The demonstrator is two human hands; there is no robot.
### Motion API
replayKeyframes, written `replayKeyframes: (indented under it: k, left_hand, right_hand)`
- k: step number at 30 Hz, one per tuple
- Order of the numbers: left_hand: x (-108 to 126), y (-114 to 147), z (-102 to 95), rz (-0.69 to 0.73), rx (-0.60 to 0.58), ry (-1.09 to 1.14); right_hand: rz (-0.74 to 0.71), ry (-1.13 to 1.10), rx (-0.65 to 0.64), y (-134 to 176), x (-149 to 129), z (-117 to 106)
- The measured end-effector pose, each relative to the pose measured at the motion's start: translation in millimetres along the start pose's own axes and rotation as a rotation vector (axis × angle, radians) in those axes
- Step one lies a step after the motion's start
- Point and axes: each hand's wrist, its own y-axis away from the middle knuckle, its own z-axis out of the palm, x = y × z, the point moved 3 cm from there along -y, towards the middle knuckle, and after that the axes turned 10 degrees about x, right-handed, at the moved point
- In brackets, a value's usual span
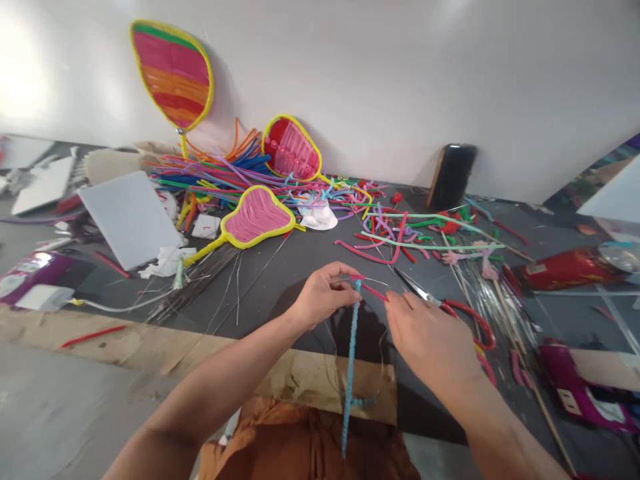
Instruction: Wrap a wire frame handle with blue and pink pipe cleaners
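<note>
A: Left hand (pixel 327 293)?
B: Fingers closed in a pinch at the top of the blue fuzzy stem (pixel 351 360), right where the pink strip (pixel 374 292) meets it.
A: Right hand (pixel 430 340)?
B: Fingers closed on the pink strip's other end. Strip runs between both hands, slanting down to the right.
A: Where's the stem?
B: Hanging from the left hand, near upright, past the bench (pixel 280 297) edge, lower end in front of brown clothing (pixel 280 440). Thin wire pokes out near its top; can't tell what it's fixed to.
A: Nearby?
B: Scissors (pixel 475 320), red handles, just beside the right hand, partly hidden by it. Pink and pale green strips loose beyond the hands.
A: Further back?
B: Pink panel (pixel 257 217) with yellow rim, lying left of centre. Striped panel (pixel 173 73) and red-pink panel (pixel 293 150), both yellow-rimmed, up by the wall (pixel 350 60). Pile of coloured stems (pixel 215 173) around their lower ends.
A: Right side?
B: Phone (pixel 453 177) leaning on the wall, red can (pixel 575 270) on its side.
</note>
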Motion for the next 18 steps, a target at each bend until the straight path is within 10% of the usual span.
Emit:
replayKeyframes:
  k: [18]
  left_hand:
    - [-1,2,1.8,0.047,-0.020,-0.005]
  right_hand:
    - [0.189,-0.071,-0.092,-2,-28,24]
